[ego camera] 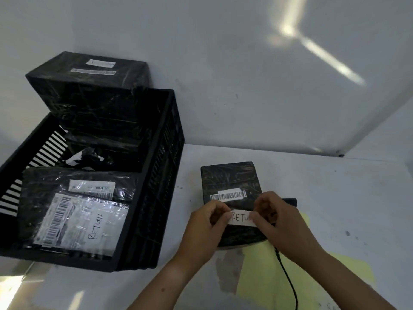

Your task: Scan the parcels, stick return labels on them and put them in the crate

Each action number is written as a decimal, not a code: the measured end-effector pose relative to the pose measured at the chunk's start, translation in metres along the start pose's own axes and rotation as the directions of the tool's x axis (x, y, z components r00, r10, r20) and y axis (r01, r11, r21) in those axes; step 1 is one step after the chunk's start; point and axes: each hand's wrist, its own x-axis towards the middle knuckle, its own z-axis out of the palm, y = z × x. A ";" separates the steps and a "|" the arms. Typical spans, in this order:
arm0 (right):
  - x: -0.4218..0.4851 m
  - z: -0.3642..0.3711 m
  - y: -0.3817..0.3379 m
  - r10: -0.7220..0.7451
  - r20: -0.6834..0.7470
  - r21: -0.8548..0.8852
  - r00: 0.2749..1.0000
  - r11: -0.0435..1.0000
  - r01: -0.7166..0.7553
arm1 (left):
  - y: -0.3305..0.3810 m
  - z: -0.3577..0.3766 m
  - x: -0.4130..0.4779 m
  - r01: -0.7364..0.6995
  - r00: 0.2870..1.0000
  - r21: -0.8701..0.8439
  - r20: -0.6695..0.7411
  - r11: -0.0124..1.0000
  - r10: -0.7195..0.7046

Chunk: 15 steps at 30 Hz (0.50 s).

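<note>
Return label (240, 219), the white paper strip handwritten RETURN: you have it by both ends, yes?

— Yes. Your left hand (205, 222) takes the left end in a grip of thumb and curled fingers, and your right hand (277, 220) pinches the right end the same way, covering the last letter.

— And where does it sit?

— You hold it over the near half of the black plastic-wrapped parcel (230, 177), just below that parcel's white barcode sticker (228, 195). Whether the strip already touches the wrap I cannot tell.

— The parcel itself?

— It lies flat on the white tabletop (335, 198), its near edge over a pale yellow sheet (263, 276). A thin black cable (288, 278) runs out from under your right wrist across that sheet.

— And to your left?

— The black slatted plastic crate (156, 198) stands beside the parcel. A flat black parcel with a large label marked RETURN (78, 220) lies in its near end, and a tall black wrapped box (89, 86) rises at its far end.
</note>
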 end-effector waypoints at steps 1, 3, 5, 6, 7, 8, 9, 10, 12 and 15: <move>0.004 0.004 0.003 0.035 -0.007 0.002 0.999 0.999 -0.035 | -0.006 -0.002 0.003 0.006 1.000 0.016 -0.019 1.000 -0.006; 0.011 0.013 0.009 0.084 -0.011 -0.008 0.996 0.996 -0.084 | -0.018 -0.004 0.009 0.015 0.999 0.062 -0.042 0.998 -0.012; 0.016 0.023 0.012 0.112 -0.020 -0.020 0.994 0.994 -0.112 | -0.028 -0.004 0.012 0.010 0.999 0.135 -0.054 0.991 -0.003; 0.017 0.027 0.013 0.121 -0.025 -0.034 0.992 0.992 -0.122 | -0.032 -0.003 0.014 -0.005 0.998 0.197 -0.061 0.980 0.017; 0.019 0.031 0.013 0.125 -0.031 -0.059 0.992 0.990 -0.126 | -0.036 -0.002 0.016 -0.033 0.996 0.271 -0.072 0.962 0.054; 0.021 0.034 0.013 0.126 -0.038 -0.087 0.991 0.988 -0.129 | -0.039 -0.001 0.018 -0.069 0.991 0.345 -0.085 0.936 0.104; 0.023 0.036 0.013 0.123 -0.044 -0.117 0.991 0.985 -0.128 | -0.041 0.001 0.020 -0.108 0.982 0.411 -0.098 0.905 0.162; 0.025 0.038 0.012 0.116 -0.050 -0.142 0.992 0.982 -0.122 | -0.043 0.003 0.022 -0.142 0.970 0.469 -0.110 0.872 0.218; 0.028 0.041 0.013 0.099 -0.049 -0.194 0.994 0.975 -0.107 | -0.047 0.007 0.025 -0.162 0.951 0.546 -0.135 0.822 0.277; 0.030 0.045 0.016 0.064 -0.048 -0.284 0.997 0.956 -0.075 | -0.053 0.009 0.026 -0.134 0.946 0.588 -0.162 0.798 0.279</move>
